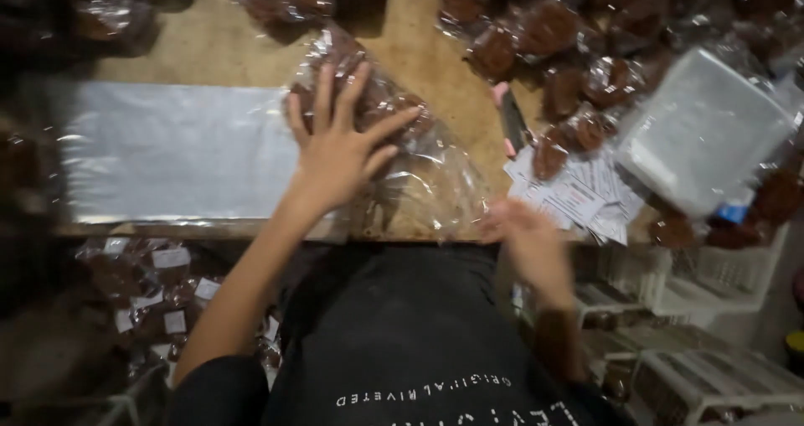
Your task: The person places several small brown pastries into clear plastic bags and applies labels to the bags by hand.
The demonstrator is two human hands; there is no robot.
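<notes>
Two hands work a clear crinkled plastic bag of brown pieces (419,175) at twelve o'clock on the wooden surface (209,49): left hand (339,145) splayed flat atop, right hand (523,233) blurred, grip unclear; pressing may crush contents.

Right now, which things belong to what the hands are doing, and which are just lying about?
In hand:
left hand pressing on the clear plastic bag of brown pieces
right hand at that bag's edge

Lying about:
white paper slips
stack of clear flat bags
white plastic crates
</notes>
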